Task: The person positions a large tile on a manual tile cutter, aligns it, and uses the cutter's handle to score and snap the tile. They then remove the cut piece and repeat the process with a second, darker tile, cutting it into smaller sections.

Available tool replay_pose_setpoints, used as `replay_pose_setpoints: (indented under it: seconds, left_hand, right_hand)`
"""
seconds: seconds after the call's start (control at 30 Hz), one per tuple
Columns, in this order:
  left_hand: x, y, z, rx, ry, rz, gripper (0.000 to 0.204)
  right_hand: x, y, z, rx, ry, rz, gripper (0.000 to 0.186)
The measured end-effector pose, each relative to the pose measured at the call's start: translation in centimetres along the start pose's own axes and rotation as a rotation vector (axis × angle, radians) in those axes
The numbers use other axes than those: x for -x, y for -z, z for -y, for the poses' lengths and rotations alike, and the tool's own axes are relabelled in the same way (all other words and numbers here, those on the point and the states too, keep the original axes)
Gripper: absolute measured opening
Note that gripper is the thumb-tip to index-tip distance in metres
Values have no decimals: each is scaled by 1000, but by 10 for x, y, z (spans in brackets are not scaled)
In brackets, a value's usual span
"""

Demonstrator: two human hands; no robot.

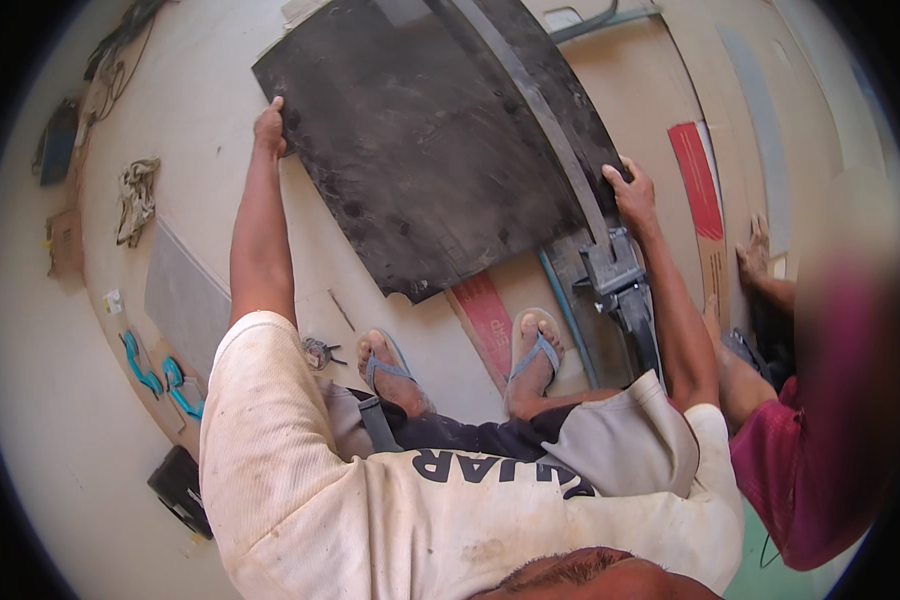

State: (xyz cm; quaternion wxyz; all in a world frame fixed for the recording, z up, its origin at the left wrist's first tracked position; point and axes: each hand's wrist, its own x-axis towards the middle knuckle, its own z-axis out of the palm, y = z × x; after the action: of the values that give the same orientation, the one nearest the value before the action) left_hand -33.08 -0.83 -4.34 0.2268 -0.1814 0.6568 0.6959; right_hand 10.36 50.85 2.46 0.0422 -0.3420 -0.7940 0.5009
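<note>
A large dark, dusty sheet [420,150] hangs tilted in front of me, spanning the upper middle of the head view. My left hand [270,127] is closed round its left edge. At the right edge, my right hand [632,195] grips the same sheet, thumb on top. A long grey metal strip [542,110] runs across the sheet's right part. It leads down to a black, bracket-like device [613,272] beside my right forearm; its kind cannot be made out. The fingers behind the sheet are hidden.
Another person in a dark red top [800,470] sits close on my right, a hand [755,250] on the brown boards. Teal-handled tools [182,390], a grey sheet [183,285], a crumpled cloth [136,202] and a black case [180,490] lie left. A red strip [483,325] lies between my feet.
</note>
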Motion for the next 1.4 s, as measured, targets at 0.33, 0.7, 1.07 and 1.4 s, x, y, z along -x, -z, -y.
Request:
replay_pose_setpoints:
  seconds: [0.33,0.7,1.07,1.4]
  left_hand:
    - [33,-24,-22,-412,15,-263,53]
    - [76,-58,-47,-960,-555,-541,40]
    - [231,-198,25,-977,-1059,342,25]
    - [94,-282,-34,-1201,-834,69,52]
  right_hand:
    - [54,66,-2,-4,-135,-51,45]
    - [304,166,1,451,-75,-31,33]
    - [410,162,-29,736,-39,-67,29]
    - [352,127,-3,662,-11,6,30]
